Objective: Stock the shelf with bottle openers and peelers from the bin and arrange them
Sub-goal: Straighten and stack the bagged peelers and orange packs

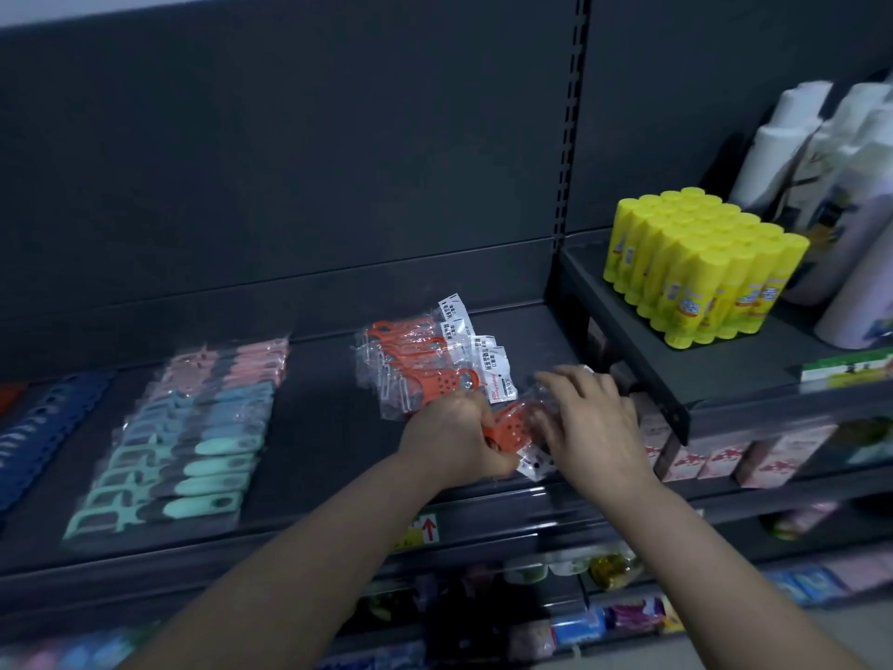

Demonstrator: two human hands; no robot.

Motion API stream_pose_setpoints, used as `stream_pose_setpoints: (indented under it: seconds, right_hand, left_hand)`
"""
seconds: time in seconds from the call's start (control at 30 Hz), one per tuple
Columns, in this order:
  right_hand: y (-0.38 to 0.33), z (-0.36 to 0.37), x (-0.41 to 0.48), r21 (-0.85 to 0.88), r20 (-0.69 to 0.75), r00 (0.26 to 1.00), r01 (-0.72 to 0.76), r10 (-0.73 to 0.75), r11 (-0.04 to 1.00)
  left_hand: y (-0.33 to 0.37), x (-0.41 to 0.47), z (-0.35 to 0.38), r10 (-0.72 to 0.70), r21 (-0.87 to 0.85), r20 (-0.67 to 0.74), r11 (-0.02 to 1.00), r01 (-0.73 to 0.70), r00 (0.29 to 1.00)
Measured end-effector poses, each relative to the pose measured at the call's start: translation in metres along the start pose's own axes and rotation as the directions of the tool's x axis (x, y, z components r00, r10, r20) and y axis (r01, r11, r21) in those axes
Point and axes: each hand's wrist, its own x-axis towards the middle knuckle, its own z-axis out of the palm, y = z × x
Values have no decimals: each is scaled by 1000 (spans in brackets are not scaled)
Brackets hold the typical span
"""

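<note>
Stocking, I reckon: L hand point(452, 435) grips clear-wrapped orange plastic peeler point(512, 430), R hand point(599, 427) spread over it. Next: overlap onto orange peeler row point(425, 374), 11 o'clock.

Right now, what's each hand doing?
Left hand: grips the orange peeler packet.
Right hand: open, fingers resting on the same packet.

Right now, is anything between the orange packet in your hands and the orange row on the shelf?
Nothing visible. The left hand grips the orange packet right beside the near end of the orange row, over bare shelf.
</note>
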Motion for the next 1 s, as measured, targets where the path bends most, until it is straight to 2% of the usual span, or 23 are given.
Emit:
stream_pose_setpoints:
  seconds: [0.1,0.17,0.23,0.27,0.3,0.37,0.43,0.47,0.6,0.67,0.8,0.87,0.93,1.0]
  right_hand:
    - [-5,0,0,88,-182,983,36,-20,995]
    - [-7,-1,2,128,-238,971,37,-5,991]
    - [-9,-2,6,126,-218,973,101,-72,987]
    - [-9,-1,9,107,-152,979,151,-134,983]
    - [-10,2,11,96,-50,980,198,-194,975]
    - [-10,7,17,74,211,945,239,-250,968]
    - [-12,7,20,31,436,875,220,-211,975]
    - [-12,6,20,31,478,858,196,-186,980]
    - [-13,1,12,19,459,879,134,-128,991]
    - [-14,-1,9,20,438,890,130,-126,991]
    - [-12,-4,10,53,424,900,90,-104,995]
    - [-11,-4,7,91,386,917,67,-97,994]
    - [-9,-2,4,93,252,967,25,-48,995]
    - [-7,-2,0,7,112,992,-55,54,998]
  left_hand:
    - [-1,-4,-5,-78,-115,-5,990,77,997]
    - [-2,-6,-15,-180,-389,10,906,169,984]
    - [-7,-6,-30,-251,-588,-33,787,184,967]
    - [-11,-5,-37,-276,-613,-77,771,173,958]
    - [-17,-4,-43,-303,-596,-128,784,171,944]
    - [-33,-3,-50,-336,-455,-215,865,210,917]
    - [-45,-4,-50,-313,-309,-245,922,232,917]
    - [-49,-5,-49,-276,-248,-244,945,216,930]
    - [-65,-6,-29,-48,58,-186,997,59,981]
    - [-69,-4,-20,-3,140,-163,990,26,987]
    - [-70,-1,-15,8,185,-163,982,22,987]
    - [-65,-1,-16,22,228,-237,973,34,971]
    - [-52,-3,-18,100,172,-333,984,-44,938]
    - [-35,-5,-16,164,63,-229,986,-154,960]
